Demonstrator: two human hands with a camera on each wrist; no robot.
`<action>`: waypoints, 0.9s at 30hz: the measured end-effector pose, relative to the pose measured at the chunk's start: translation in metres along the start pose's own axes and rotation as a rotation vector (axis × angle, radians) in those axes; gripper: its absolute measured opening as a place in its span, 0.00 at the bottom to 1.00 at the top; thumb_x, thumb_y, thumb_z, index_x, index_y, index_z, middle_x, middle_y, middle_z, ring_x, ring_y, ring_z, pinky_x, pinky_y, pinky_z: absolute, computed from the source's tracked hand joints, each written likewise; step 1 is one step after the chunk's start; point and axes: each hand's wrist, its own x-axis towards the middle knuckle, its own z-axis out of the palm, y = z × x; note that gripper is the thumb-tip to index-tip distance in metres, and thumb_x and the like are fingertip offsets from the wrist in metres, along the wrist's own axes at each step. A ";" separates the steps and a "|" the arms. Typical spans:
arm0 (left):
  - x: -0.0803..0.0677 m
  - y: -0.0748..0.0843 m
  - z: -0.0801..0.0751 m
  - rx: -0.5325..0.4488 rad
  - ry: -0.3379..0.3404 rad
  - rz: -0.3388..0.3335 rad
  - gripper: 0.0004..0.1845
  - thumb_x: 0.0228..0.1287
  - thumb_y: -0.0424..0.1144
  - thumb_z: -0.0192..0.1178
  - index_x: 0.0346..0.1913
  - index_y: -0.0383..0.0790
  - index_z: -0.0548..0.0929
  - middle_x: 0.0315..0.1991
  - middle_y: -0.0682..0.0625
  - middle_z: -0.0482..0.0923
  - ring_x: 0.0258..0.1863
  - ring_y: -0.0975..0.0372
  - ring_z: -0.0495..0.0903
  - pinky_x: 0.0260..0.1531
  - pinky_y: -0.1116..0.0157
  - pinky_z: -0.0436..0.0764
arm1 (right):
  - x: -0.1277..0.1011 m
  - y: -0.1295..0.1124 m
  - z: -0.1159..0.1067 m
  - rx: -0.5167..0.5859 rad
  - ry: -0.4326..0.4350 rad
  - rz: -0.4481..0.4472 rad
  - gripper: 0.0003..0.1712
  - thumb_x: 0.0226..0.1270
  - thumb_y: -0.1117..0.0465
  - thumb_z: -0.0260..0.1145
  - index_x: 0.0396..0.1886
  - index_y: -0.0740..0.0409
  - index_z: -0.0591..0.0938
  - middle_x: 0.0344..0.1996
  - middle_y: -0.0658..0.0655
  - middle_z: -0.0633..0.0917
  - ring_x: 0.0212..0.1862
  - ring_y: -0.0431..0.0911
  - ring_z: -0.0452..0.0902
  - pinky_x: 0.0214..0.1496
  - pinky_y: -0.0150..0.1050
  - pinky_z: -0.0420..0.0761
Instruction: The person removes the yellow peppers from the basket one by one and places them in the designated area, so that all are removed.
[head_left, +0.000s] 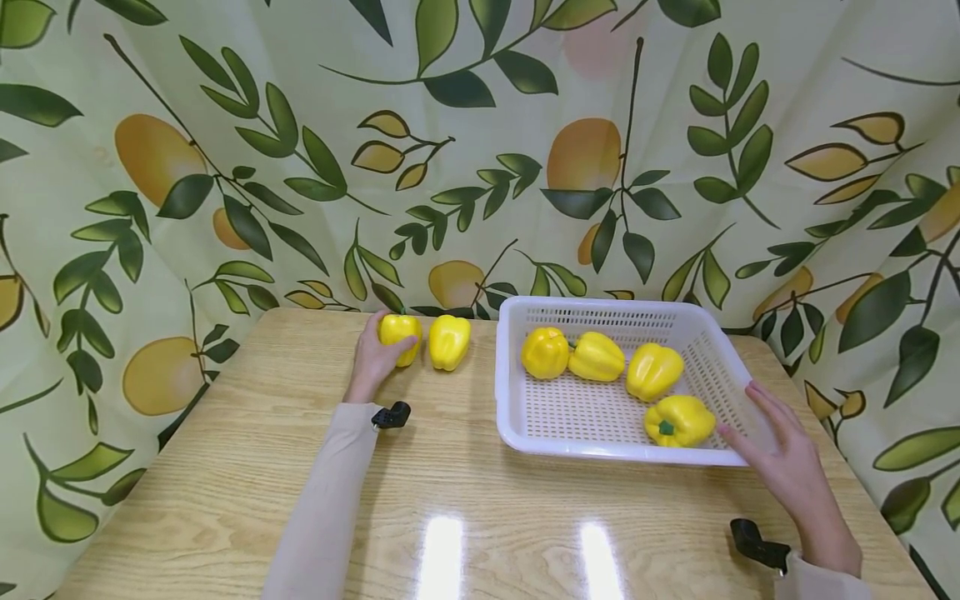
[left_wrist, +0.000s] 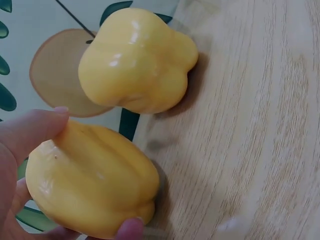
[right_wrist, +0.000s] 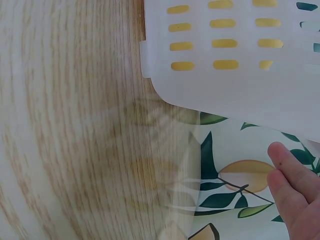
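Six yellow peppers show from my head camera. Four lie in the white basket on the wooden bench. Two more sit at the far edge of the bench, left of the basket. My left hand wraps its fingers round the left pepper. The other loose pepper sits just beside it. My right hand is flat, fingers straight, resting by the basket's right rim. It holds nothing. My two hands are well apart.

On my left wrist camera, my thumb and a fingertip pinch the pepper across its fat middle. It lies on its side, and its long way runs across the picture, bumpy end to the right. The skin looks shiny and smooth, so I think it could slip. It looks light and firm. Holding it round the wide middle seems best.

On my right wrist camera, I see the basket's corner and my fingers below it. I cannot tell if they touch it.
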 end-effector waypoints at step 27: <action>0.011 -0.004 0.008 0.068 0.000 0.016 0.43 0.66 0.53 0.60 0.78 0.48 0.53 0.71 0.33 0.57 0.66 0.41 0.62 0.69 0.43 0.63 | 0.001 -0.001 0.000 -0.011 -0.005 0.031 0.49 0.70 0.43 0.61 0.81 0.52 0.48 0.80 0.66 0.42 0.69 0.80 0.52 0.53 0.78 0.63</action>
